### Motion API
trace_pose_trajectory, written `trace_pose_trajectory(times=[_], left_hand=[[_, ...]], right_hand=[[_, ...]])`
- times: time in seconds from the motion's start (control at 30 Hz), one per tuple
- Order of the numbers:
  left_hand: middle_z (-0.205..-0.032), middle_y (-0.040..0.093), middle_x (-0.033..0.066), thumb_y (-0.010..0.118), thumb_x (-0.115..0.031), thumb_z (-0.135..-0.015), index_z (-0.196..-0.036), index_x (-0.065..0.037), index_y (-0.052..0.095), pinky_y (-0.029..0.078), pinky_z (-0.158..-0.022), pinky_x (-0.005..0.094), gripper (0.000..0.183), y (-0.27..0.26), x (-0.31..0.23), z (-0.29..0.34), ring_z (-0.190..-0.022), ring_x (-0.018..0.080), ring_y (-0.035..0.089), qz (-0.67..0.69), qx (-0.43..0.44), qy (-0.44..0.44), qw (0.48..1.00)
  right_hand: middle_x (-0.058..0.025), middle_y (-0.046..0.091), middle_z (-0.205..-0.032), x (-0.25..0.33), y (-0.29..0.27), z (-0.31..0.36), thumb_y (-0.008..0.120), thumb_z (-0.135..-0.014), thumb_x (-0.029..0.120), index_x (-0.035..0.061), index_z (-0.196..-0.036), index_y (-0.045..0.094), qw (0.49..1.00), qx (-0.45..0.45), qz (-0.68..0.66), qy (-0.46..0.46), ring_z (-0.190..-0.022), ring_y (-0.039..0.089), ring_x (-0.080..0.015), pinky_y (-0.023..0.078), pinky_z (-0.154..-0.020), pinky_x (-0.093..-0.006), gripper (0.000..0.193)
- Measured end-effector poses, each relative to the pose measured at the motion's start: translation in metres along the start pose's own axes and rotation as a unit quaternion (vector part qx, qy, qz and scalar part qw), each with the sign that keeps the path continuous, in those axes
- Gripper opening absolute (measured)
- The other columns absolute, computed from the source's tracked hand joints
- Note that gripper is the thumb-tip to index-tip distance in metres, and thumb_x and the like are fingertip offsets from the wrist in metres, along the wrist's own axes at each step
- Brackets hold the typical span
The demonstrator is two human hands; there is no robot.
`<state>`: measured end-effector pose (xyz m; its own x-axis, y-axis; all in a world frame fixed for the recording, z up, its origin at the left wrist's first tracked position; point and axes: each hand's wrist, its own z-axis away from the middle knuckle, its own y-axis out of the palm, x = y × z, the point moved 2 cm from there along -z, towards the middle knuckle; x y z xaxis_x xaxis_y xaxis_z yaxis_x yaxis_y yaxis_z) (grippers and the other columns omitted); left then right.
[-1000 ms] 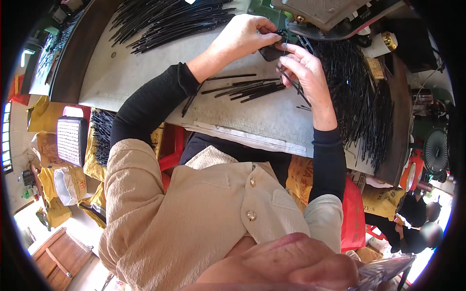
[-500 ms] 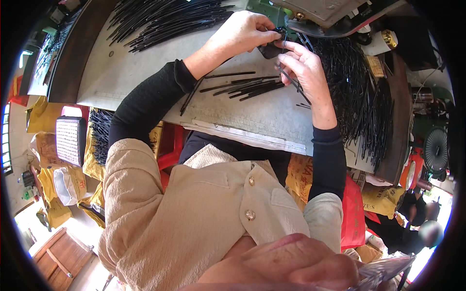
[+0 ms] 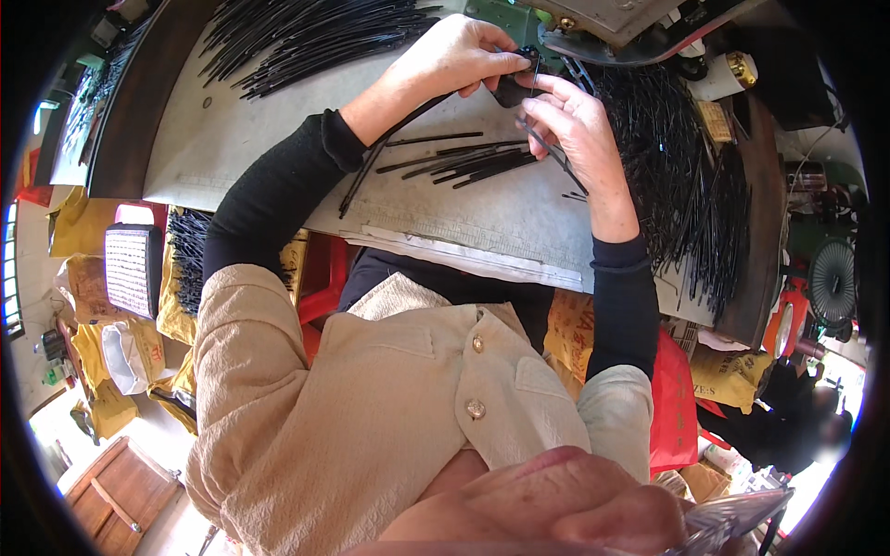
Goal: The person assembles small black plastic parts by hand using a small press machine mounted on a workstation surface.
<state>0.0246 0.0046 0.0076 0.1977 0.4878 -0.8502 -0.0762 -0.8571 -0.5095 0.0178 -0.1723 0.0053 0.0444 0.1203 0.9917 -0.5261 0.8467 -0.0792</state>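
1. Two bare hands are working close together at the far side of a pale metal-grey table, just beneath the grey-and-green machine; both forearms are wearing black sleeves.
2. The left hand is bringing thumb and forefinger together beside a small dark piece; whether the fingertips are actually pinching it, one cannot tell, since the parts are overlapping.
3. The right hand is pinching a thin black strip between thumb and fingers; the strip is slanting across the palm toward the wrist, while the forefinger is pointing toward the dark piece.
4. A long black strip is running from beneath the left wrist toward the table's near edge; its upper end is hiding behind the hand.
5. Several short strips are lying loosely between the forearms; a large sheaf of strips is spreading beyond the left arm; a dense black heap is covering the table to the right of the right hand; a white cylinder with a gold end is standing out beyond that heap.
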Motion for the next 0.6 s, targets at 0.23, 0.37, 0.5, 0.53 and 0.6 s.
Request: trace_pose_trajectory(times=[0.23, 0.37, 0.5, 0.53, 0.6], left_hand=[[-0.054, 0.055, 0.0003, 0.061, -0.031, -0.084, -0.09, -0.002, 0.067, 0.035, -0.038, 0.0177, 0.03, -0.0003, -0.0023, -0.0012, -0.039, 0.0039, 0.044, 0.033, 0.025, -0.028, 0.999], [-0.053, 0.053, -0.0006, 0.063, -0.031, -0.081, -0.083, -0.001, 0.068, 0.034, -0.038, 0.0189, 0.03, 0.0011, 0.0018, -0.0012, -0.037, 0.0038, 0.041, 0.146, 0.058, -0.08, 0.984], [-0.052, 0.052, -0.0011, 0.063, -0.031, -0.082, -0.083, -0.001, 0.068, 0.033, -0.038, 0.019, 0.03, 0.0016, -0.0015, -0.0005, -0.037, 0.0032, 0.04, 0.15, 0.063, -0.086, 0.983], [-0.052, 0.052, -0.0013, 0.063, -0.031, -0.082, -0.083, -0.001, 0.068, 0.033, -0.038, 0.0191, 0.03, 0.002, -0.0023, 0.0001, -0.037, 0.0031, 0.04, 0.14, 0.054, -0.085, 0.985], [-0.051, 0.052, -0.0003, 0.061, -0.03, -0.083, -0.081, -0.001, 0.068, 0.034, -0.038, 0.0197, 0.03, 0.0024, -0.0062, 0.0022, -0.037, 0.0041, 0.04, 0.133, 0.037, -0.074, 0.988]], right_hand=[[-0.0083, 0.059, -0.073, 0.0007, -0.0004, 0.0014, 0.056, -0.081, 0.011, -0.0056, -0.112, 0.053, 1.0, 0.009, -0.014, 0.004, -0.05, 0.053, -0.0088, 0.043, -0.046, -0.0197, 0.035], [-0.0088, 0.06, -0.074, -0.0015, -0.0012, 0.0004, 0.057, -0.083, 0.013, -0.0047, -0.114, 0.052, 0.997, 0.018, -0.069, 0.024, -0.05, 0.053, -0.009, 0.044, -0.046, -0.0194, 0.036], [-0.0085, 0.06, -0.076, -0.0037, -0.0009, 0.0009, 0.056, -0.086, 0.016, -0.0045, -0.115, 0.051, 0.996, 0.027, -0.077, 0.021, -0.05, 0.053, -0.0084, 0.043, -0.046, -0.019, 0.037], [-0.0082, 0.06, -0.076, -0.0027, 0.0008, 0.0023, 0.055, -0.087, 0.017, -0.0043, -0.115, 0.051, 0.996, 0.048, -0.073, 0.025, -0.05, 0.053, -0.0082, 0.043, -0.046, -0.0187, 0.036], [-0.0071, 0.06, -0.076, 0.0005, 0.005, 0.0047, 0.054, -0.089, 0.019, -0.0031, -0.116, 0.051, 0.992, 0.104, -0.07, 0.022, -0.05, 0.052, -0.0069, 0.041, -0.045, -0.0174, 0.035]])
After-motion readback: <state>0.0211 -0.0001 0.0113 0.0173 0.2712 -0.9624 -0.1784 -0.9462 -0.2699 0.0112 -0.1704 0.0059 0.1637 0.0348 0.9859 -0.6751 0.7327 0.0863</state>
